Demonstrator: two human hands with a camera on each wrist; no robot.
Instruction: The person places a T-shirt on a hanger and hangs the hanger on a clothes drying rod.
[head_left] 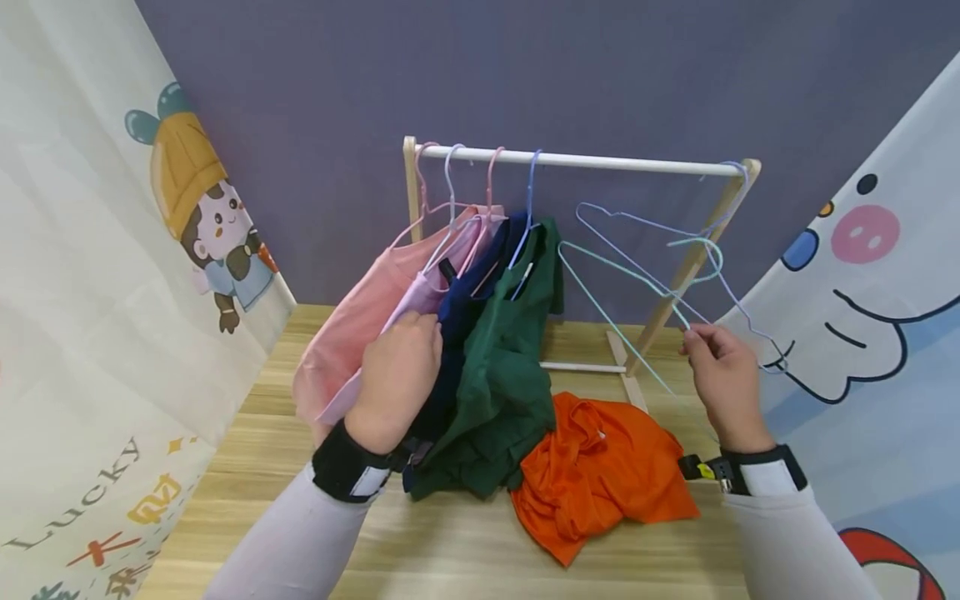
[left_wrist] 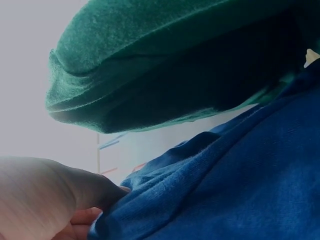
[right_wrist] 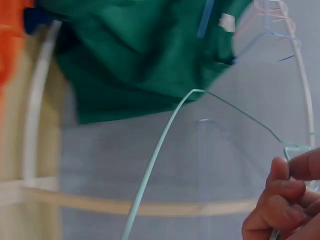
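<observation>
My left hand (head_left: 399, 367) is in among the hung clothes. Its thumb and fingers pinch an edge of the navy blue shirt (left_wrist: 200, 185), seen in the left wrist view. The green shirt (head_left: 502, 358) hangs just to the right of it, and a lilac shirt (head_left: 416, 302) and a pink shirt (head_left: 352, 325) hang to its left. At the right, my right hand (head_left: 723, 379) holds a bare mint-green hanger (head_left: 611, 254) near its neck, its hook pointing up. A crumpled orange shirt (head_left: 607, 467) lies on the table between the forearms.
The clothes rack has a white rail (head_left: 592, 161) and wooden posts. A bare lilac hanger (head_left: 750, 317) hangs at its right end, behind the mint one. A lower white bar (head_left: 581, 367) runs close to the wooden tabletop (head_left: 247, 475). Printed curtains (head_left: 60, 250) flank both sides.
</observation>
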